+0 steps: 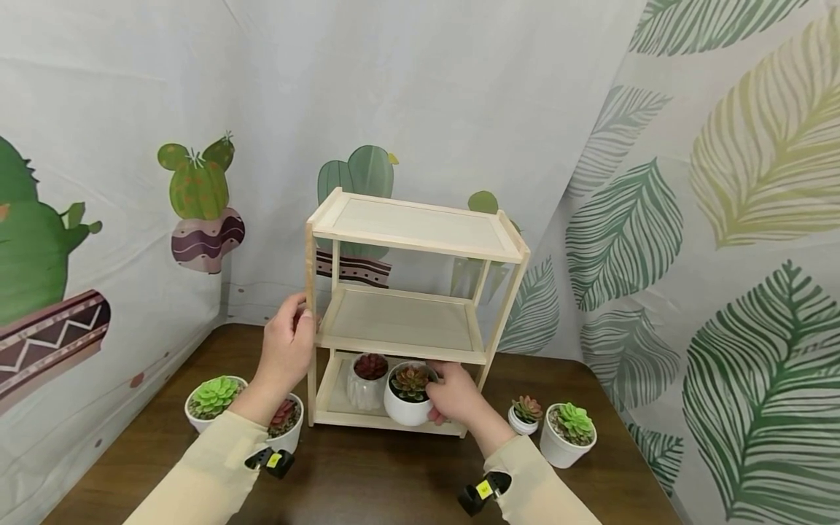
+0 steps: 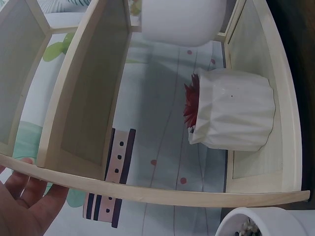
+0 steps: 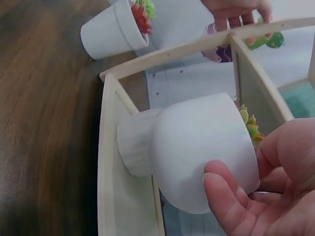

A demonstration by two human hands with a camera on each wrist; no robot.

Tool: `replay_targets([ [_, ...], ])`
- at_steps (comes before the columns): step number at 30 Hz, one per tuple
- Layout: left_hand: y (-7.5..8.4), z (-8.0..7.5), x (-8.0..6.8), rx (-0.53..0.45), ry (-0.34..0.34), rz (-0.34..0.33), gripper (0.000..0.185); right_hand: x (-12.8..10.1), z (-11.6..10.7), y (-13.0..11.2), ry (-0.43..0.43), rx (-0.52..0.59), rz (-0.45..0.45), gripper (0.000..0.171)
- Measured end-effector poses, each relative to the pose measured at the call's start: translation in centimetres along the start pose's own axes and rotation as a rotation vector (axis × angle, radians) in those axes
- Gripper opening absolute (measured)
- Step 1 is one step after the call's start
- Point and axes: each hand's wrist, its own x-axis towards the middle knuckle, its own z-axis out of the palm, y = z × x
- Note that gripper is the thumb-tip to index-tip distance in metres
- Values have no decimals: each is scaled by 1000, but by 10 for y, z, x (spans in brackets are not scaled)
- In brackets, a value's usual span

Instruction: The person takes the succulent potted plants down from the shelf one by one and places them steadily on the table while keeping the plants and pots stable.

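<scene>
A white pot point(image 1: 407, 413) with a green-and-reddish succulent is pinched at its right side by my right hand point(image 1: 456, 394). This pot is at the front of the bottom tier of a three-tier wooden shelf point(image 1: 403, 313); in the right wrist view the pot point(image 3: 199, 150) shows tilted, thumb on its wall. Beside it on the bottom tier stands a ribbed white pot point(image 2: 236, 109) with a dark red succulent. My left hand point(image 1: 290, 343) grips the shelf's left front post near the middle tier; some of its fingertips are hidden in the head view.
On the brown table, a green succulent pot point(image 1: 215, 399) and a red succulent pot point(image 1: 289, 434) stand left of the shelf, the second partly behind my left wrist. To the right are a small reddish succulent pot point(image 1: 523, 419) and a green succulent pot point(image 1: 566, 445). Printed curtains hang behind.
</scene>
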Motion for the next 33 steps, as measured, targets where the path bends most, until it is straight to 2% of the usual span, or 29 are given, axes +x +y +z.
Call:
replay_targets([
  [9,-1,1,0,-6,-3,9,31,-17,-11,-14,-69,14,-40,55],
  [20,-2,1,0,1,5,1,32,-36,-23,-20,-154,41,-69,58],
  [33,-3,1,0,1,-5,-13,34,-59,-57,-8,-135,99,-52,58],
])
